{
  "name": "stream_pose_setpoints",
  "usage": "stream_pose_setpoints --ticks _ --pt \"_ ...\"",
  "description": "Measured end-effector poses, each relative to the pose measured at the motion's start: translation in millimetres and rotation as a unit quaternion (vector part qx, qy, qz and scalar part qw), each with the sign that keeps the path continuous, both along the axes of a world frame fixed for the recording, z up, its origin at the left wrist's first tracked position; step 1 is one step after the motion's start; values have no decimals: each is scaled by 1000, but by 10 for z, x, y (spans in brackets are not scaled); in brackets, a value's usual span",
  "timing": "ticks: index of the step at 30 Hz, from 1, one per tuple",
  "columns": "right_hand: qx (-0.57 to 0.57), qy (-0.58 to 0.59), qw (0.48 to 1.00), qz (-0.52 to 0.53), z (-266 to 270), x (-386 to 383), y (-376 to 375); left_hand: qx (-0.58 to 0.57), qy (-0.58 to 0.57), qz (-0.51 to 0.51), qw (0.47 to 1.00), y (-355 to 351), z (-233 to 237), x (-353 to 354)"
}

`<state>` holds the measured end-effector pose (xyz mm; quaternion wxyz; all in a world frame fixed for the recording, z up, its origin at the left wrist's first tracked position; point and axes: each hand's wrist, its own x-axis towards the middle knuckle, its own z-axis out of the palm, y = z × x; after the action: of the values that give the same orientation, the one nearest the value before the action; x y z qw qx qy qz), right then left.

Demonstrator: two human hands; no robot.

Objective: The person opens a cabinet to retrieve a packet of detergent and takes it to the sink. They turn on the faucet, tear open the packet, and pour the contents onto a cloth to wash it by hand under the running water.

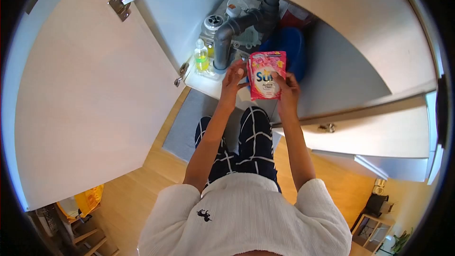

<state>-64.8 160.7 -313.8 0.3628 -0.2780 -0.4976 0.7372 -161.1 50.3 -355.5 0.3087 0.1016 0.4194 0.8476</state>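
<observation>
A pink and red detergent packet (pixel 267 76) with "Su" lettering and a flower print stands upright in front of the open cabinet. My right hand (pixel 288 90) grips its right edge, with the thumb on the front. Beside its left edge is my left hand (pixel 233 78), fingers apart and slightly curled; whether a fingertip touches the packet I cannot tell. Behind the packet sits a blue basin (pixel 295 50). A clear bottle with yellow-green liquid (pixel 201 57) stands on the cabinet floor to the left, next to the grey drain pipe (pixel 222 47).
Cabinet doors stand open at left (pixel 90 95) and right (pixel 369 130), with metal hinges. Several containers (pixel 213 22) are behind the pipe. A grey mat (pixel 182 123) lies under my legs. An orange bag (pixel 89 201) is at the lower left, wooden furniture (pixel 377 225) at the lower right.
</observation>
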Motion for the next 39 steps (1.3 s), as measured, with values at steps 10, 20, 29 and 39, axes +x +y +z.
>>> stream_pose_setpoints --ticks 10,20,29,39 --pt "-263 39 960 81 -396 261 -537 -216 43 -32 975 -555 25 327" --pt "-195 17 974 117 -945 446 -596 -34 -133 -250 958 -496 -488 118" --pt "-378 139 895 194 -1100 310 -707 -29 -211 -331 919 -409 -633 -139" --pt "-436 190 869 136 -1125 -50 -159 -91 -77 -381 917 112 -104 -515"
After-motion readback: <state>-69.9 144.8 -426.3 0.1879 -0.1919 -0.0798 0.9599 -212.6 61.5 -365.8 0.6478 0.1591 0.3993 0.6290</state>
